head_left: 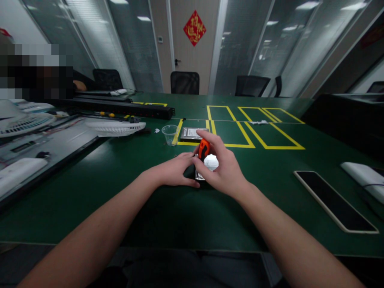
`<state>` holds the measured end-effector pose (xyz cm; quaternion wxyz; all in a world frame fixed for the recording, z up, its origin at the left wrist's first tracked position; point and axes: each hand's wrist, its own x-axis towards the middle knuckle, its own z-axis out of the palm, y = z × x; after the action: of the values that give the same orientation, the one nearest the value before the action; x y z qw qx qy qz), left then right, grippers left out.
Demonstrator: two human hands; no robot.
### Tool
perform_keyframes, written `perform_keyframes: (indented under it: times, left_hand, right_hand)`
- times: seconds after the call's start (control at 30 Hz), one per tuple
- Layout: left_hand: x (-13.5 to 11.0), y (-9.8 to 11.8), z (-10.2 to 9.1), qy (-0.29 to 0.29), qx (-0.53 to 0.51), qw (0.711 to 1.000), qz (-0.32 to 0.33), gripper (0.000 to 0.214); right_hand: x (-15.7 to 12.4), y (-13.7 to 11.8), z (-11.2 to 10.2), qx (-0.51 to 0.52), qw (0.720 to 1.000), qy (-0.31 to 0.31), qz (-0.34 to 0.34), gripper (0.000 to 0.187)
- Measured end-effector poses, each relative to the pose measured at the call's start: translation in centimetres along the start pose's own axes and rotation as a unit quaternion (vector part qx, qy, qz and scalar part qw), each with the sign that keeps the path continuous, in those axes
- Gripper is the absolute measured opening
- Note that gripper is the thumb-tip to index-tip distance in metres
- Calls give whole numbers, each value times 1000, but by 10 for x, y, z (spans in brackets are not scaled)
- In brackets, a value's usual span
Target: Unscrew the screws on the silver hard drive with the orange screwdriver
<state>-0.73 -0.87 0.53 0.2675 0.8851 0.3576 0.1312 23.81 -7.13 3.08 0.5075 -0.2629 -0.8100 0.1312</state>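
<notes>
My right hand point(223, 166) is closed around an orange-handled tool point(204, 149), held upright over a small metal device point(199, 175) on the green table point(150, 200). A white object point(211, 161) shows between the fingers of that hand. Flat beside the device rests my left hand point(177, 170), its fingers pressed against the device's left edge. Most of the device is hidden under both hands.
A clear plastic cup point(169, 134) and a hard drive point(192, 133) sit just beyond my hands, by yellow tape boxes point(255, 128). A phone point(334, 200) lies at the right, white fan grilles point(115, 128) at the left. Another person sits at the far left.
</notes>
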Motion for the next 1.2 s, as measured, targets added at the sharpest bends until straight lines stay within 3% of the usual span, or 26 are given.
perform_keyframes:
  times: [0.1,0.27,0.53,0.7,0.87,1.07,1.2]
  left_hand:
    - [0,-2,1,7,-6,1000,17,105]
    - [2,-1,2,3,0,1000,16,86]
    - [2,0,0,-15,9,1000,-7,90]
    - [2,-3,1,0,7,1000,13,96]
    - [1,-2,1,-3,7,1000,16,89]
    - [1,-4,3,2,-4,1000,3,115]
    - [1,-1,1,0,0,1000,17,98]
  right_hand:
    - [1,-1,0,-2,1000,-1,0,64]
    - [-1,-1,0,-3,1000,-4,15,72]
    - [-2,-2,-1,-2,1000,-6,27,76]
    - [-2,-4,-1,13,999,-15,38,81]
    - [-2,-2,-1,11,999,-12,31,79]
    - [0,-3,-1,-3,999,-11,40,66]
    - [-1,-3,-2,-13,999,-10,41,70]
